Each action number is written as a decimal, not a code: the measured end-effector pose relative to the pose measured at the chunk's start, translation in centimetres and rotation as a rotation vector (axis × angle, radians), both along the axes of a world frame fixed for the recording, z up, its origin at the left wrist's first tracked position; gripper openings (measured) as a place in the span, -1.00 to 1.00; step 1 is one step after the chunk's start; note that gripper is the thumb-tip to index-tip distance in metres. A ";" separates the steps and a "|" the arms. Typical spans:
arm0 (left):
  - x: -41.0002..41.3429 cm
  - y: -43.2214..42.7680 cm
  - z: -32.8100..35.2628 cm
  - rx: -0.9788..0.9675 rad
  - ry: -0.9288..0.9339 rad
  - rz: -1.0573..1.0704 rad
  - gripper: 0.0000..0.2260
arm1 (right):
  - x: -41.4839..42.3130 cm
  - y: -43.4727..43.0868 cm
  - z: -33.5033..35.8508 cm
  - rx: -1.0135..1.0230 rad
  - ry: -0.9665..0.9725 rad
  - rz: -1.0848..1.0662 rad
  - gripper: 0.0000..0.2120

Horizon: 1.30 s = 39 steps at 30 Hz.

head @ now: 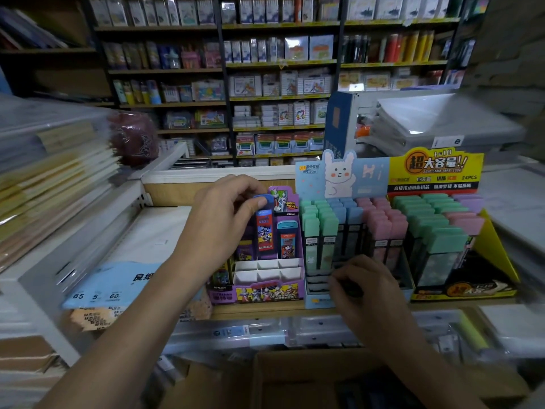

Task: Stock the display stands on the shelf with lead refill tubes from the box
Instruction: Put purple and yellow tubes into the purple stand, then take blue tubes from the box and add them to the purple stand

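My left hand (219,219) pinches the blue cap of a lead refill tube (264,231) standing upright in the back row of the purple display stand (259,292). A second tube (287,240) with a teal cap stands to its right. Several white slots in front of them hold nothing. My right hand (361,286) rests with curled fingers at the front of the pale blue rabbit stand (339,175), on something dark that I cannot make out. That stand holds green, blue and pink tubes (348,228). The cardboard box (295,376) lies open below the shelf.
A yellow stand (436,169) full of green, purple and pink tubes stands to the right. Blue paper packs (115,284) lie left of the purple stand, and stacked notebooks (53,178) fill the far left. Stocked shelves line the back wall.
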State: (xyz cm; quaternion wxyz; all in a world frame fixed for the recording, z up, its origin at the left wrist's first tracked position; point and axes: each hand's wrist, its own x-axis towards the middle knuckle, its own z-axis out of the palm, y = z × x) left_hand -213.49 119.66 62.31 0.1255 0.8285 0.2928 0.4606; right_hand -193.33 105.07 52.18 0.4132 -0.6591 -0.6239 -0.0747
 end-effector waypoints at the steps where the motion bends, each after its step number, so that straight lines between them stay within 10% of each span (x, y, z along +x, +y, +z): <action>1: 0.1 0.0 0.0 0.008 0.005 0.002 -0.93 | 0.0 0.0 0.0 -0.002 -0.004 -0.001 -0.94; 22: 1.1 -1.1 -1.1 0.191 0.334 0.143 -0.90 | 0.1 -0.1 -0.3 0.008 -0.028 -0.020 -0.95; 39: -0.2 -7.8 -4.3 -0.071 0.040 -0.139 -0.85 | -0.8 -5.2 2.0 0.138 0.183 -0.056 -0.92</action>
